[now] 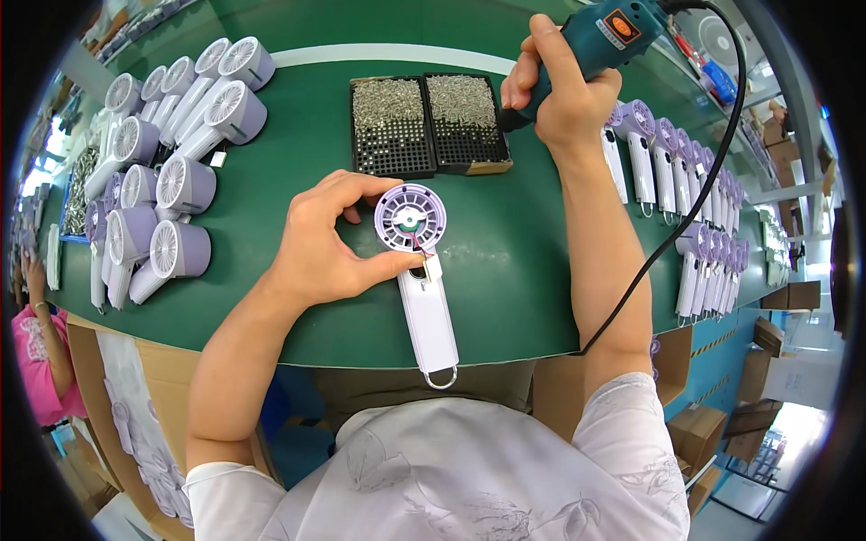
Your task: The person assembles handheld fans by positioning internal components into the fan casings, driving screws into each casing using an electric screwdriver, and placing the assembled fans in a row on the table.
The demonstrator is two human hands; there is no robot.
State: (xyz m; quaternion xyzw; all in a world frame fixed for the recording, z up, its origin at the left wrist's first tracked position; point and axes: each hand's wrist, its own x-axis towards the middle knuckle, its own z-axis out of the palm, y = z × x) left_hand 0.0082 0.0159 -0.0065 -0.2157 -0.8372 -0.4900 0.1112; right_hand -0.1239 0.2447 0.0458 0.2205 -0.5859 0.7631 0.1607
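Note:
My left hand (316, 243) is closed on a small handheld fan (428, 316) lying on the green table. Its thumb and fingers pinch the round lilac head, which is uncovered, with thin wires and a small white piece showing where it joins the white handle. A metal loop sticks out from the handle's end, over the near table edge. My right hand (573, 104) grips a teal electric screwdriver (606, 38). The tool's dark tip points down-left at the right rim of two black perforated trays (390, 160), which hold many small metal screws (386, 101).
Several lilac-and-white fans (185, 185) are stacked on the left of the green table (505, 307). Rows of open fan bodies (663, 149) lie on the right. A black cable (690, 216) hangs across my right forearm. A person in pink (45, 361) is at far left, beside cardboard boxes.

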